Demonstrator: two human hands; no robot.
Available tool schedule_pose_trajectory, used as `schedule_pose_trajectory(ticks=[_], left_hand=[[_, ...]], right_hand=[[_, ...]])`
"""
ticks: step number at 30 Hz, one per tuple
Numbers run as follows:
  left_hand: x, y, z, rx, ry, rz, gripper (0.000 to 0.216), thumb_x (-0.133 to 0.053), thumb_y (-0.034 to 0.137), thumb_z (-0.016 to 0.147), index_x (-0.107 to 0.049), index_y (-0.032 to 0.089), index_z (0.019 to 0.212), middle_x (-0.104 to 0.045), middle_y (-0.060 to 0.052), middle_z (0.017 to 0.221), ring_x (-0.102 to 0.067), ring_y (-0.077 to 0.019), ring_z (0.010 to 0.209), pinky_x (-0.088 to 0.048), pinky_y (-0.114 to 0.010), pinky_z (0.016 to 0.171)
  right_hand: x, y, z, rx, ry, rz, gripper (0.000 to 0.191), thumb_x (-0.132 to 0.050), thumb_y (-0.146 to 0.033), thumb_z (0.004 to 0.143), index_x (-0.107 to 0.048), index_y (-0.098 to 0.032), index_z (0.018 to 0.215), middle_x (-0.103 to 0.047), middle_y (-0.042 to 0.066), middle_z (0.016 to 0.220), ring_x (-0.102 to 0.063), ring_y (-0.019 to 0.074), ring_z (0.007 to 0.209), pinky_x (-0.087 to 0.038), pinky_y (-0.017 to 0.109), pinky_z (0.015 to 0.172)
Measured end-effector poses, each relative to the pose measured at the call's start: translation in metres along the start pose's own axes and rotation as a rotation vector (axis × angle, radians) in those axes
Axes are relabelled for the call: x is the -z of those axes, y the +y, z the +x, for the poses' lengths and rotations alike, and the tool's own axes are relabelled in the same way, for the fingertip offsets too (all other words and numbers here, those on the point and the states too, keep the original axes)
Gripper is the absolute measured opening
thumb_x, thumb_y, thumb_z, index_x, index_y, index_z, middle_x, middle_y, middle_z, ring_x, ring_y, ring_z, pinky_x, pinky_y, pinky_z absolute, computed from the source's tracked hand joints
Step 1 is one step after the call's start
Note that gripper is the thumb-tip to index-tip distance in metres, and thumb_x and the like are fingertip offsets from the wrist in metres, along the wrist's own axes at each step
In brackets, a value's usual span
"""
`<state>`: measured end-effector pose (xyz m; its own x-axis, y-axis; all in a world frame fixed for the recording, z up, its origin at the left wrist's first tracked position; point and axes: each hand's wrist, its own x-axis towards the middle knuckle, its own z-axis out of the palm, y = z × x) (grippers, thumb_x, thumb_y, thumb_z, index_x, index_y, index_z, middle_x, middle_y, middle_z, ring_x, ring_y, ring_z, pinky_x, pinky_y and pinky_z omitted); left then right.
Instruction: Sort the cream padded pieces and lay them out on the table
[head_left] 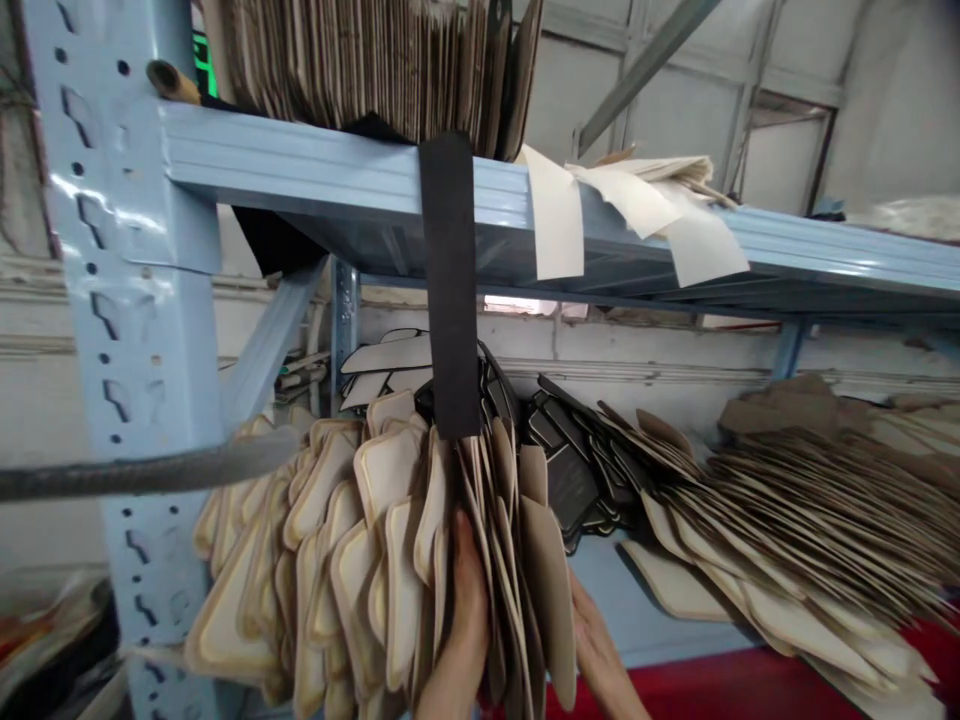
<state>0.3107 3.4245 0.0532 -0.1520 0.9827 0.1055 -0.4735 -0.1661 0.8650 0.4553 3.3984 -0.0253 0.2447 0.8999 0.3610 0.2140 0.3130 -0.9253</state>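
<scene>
Head view: left hand [459,620] has fingers pushed flat between brown cardboard pieces [517,560] on the shelf [622,610]; right hand [596,640] holds their other side, fingers together.

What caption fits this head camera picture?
Left hand and right hand press into upright tan pieces on a blue shelf.

2 hands in view: left hand [459,640] and right hand [600,650], both near, bottom centre. 1 black strip [450,290] hanging off the upper shelf beam [300,170]. 1 blue upright post [127,330], left. Approx. 3 pale paper sheets [637,210] drooping over the beam, right. Tan cut boards [382,560]: dozens, too many to count. Dark cut pieces [570,470], far centre: several, no. unclear.
</scene>
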Motion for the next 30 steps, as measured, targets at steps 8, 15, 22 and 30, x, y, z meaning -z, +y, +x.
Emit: schedule_pose_trajectory(ticks=[8,15,22,30], left_hand=[[-0.004,0.055,-0.063,-0.459,-0.137,0.277,0.052,-0.032,0.042,0.09,-0.021,0.031,0.14,-0.016,0.004,0.151,-0.014,-0.0177,0.138,-0.013,-0.037,0.115],[0.025,0.06,-0.065,-1.052,-0.177,1.093,0.047,-0.045,0.012,0.084,-0.042,0.026,0.128,-0.035,-0.005,0.143,-0.018,-0.0253,0.137,-0.036,-0.047,0.105],[0.059,0.061,-0.052,-1.066,-0.133,1.211,0.045,-0.039,0.007,0.084,-0.044,0.023,0.126,-0.038,-0.006,0.141,-0.018,-0.0255,0.136,-0.038,-0.05,0.103],[0.063,0.063,-0.061,-1.079,-0.129,1.173,0.044,-0.042,0.012,0.085,-0.043,0.023,0.128,-0.044,-0.005,0.137,-0.022,-0.0212,0.136,-0.032,-0.041,0.108]], right_hand=[[0.0,-0.033,0.005,-0.039,0.18,-0.068,0.065,-0.044,-0.063,0.074,-0.048,-0.019,0.122,-0.056,0.013,0.122,-0.049,0.03,0.116,-0.04,0.046,0.098],[0.003,-0.079,-0.027,-0.06,-0.025,0.042,0.065,-0.044,-0.055,0.08,-0.033,-0.021,0.135,-0.035,0.007,0.143,-0.031,0.0231,0.131,-0.034,0.038,0.105],[-0.021,-0.092,-0.001,0.243,-0.128,-0.488,0.054,-0.026,-0.037,0.089,-0.035,-0.009,0.133,-0.037,0.016,0.14,-0.032,0.0228,0.13,-0.025,0.043,0.11],[-0.031,-0.064,-0.007,0.218,0.038,-0.429,0.059,-0.033,-0.038,0.088,-0.015,-0.015,0.139,-0.032,0.017,0.141,-0.032,0.0265,0.13,-0.031,0.051,0.106]])
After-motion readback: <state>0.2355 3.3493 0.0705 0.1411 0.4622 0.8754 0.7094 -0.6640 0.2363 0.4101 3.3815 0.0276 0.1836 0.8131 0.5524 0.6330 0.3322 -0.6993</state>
